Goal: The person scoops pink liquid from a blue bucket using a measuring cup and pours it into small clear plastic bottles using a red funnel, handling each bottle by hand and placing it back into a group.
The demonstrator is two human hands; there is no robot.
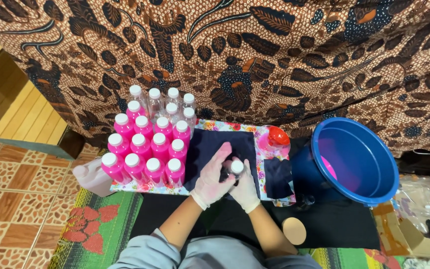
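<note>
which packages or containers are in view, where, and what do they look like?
Pink bottles: rows left of the hands, white caps; rear few look clear.
Small bottle: white cap, between left hand and right hand.
Blue bucket: right, round, pink inside.
Cardboard box: far right, open.

Hands (pixel 227 182): thin matt white gloves. Bottles (pixel 145 144), 10 o'clock: glossy clear plastic, smooth white caps. Bucket (pixel 369 187), 3 o'clock: glossy blue plastic. Backdrop (pixel 255 55): matt printed cloth.

Upper frame: brown leaf-patterned batik cloth (pixel 255 55). Centre left: pink plastic bottles with white caps (pixel 145 149). Right: round blue plastic bucket (pixel 359 169). Lower left: green woven mat with red flowers (pixel 95 229).
</note>
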